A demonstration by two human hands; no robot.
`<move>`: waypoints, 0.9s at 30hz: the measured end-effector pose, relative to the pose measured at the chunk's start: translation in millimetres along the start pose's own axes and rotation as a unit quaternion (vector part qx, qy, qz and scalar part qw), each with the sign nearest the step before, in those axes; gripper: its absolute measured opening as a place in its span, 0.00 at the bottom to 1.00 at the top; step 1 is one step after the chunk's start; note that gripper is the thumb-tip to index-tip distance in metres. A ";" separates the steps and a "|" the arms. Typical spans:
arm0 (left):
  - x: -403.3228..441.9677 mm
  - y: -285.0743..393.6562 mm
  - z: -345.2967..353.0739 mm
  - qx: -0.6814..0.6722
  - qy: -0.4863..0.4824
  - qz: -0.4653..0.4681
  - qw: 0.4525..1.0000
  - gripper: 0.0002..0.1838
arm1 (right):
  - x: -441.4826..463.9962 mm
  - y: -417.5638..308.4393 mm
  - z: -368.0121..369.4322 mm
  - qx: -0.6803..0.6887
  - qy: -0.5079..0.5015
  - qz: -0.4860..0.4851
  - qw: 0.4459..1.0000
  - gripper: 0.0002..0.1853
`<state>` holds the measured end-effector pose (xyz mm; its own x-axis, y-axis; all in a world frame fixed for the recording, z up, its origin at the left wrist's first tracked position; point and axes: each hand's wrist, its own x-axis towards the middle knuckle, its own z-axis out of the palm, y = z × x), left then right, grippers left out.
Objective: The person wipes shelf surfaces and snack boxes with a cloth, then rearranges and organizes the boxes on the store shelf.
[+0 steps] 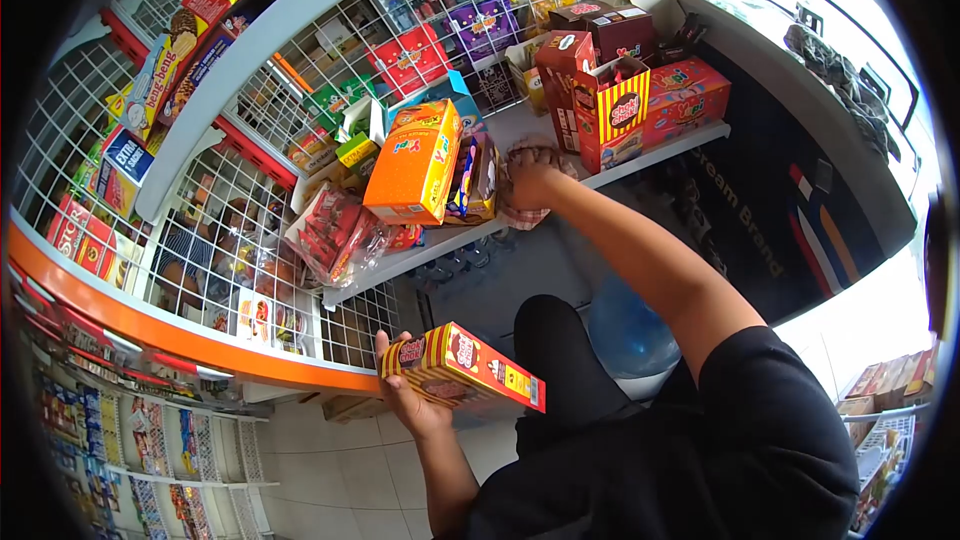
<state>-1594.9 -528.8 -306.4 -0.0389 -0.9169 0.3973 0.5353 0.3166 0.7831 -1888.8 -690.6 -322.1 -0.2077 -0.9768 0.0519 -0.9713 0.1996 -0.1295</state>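
Note:
Low in the view, my left hand (412, 405) grips a red box with yellow stripes marked Choki Choki (468, 370), its fingers round the near end. My right arm reaches forward to the white shelf (600, 178). There my right hand (537, 183) presses on a checkered cloth (524, 218) at the shelf's front edge, partly covering it. Just left of the cloth is an open box of wrapped sweets (478, 180), with a tilted orange Yupi box (412, 162) beside it. A striped open Choki Choki carton (612, 110) stands to the right of the cloth.
Red packets in clear plastic (335, 235) lie at the shelf's left end. A pink-red Yupi box (688, 100) sits at the right end. White wire grids (250, 100) rise behind. Below the shelf is a blue balloon-like ball (630, 325), near my knee.

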 end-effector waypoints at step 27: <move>100.1 18.5 99.2 0.006 -0.020 0.087 0.996 0.25 | -154.3 79.2 -82.1 0.596 -0.054 -0.196 0.777 0.22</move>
<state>-1672.6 -590.6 -204.7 0.0189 -0.8377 0.5458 0.5275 0.4721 0.7063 -1943.3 -517.7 -259.0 0.1514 -0.9579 0.2440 -0.1467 -0.2659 -0.9528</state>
